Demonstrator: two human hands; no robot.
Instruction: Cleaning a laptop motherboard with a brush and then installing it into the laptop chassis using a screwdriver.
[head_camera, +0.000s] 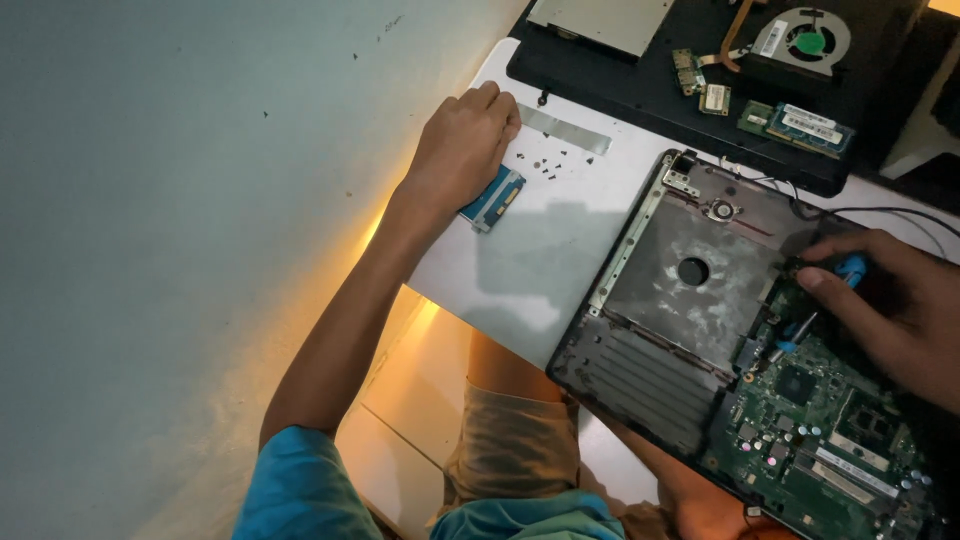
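Loose screws (548, 166) at upper centre – easy to scatter
Left hand (462, 150) curled shut over them by the blue board (493, 198); right hand (895, 305) clamped on a screwdriver (815, 318) – a slip could gouge the motherboard (820, 420)

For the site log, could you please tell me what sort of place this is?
Probably an informal home repair spot: an opened black laptop chassis with its green motherboard lies on a white table beside tiny loose dark screws and a removed black cooling fan.

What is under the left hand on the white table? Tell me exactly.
A small blue circuit board lies under the left hand, its lower end sticking out past the palm. Its upper end is covered. Tiny dark screws lie beside it on the white table.
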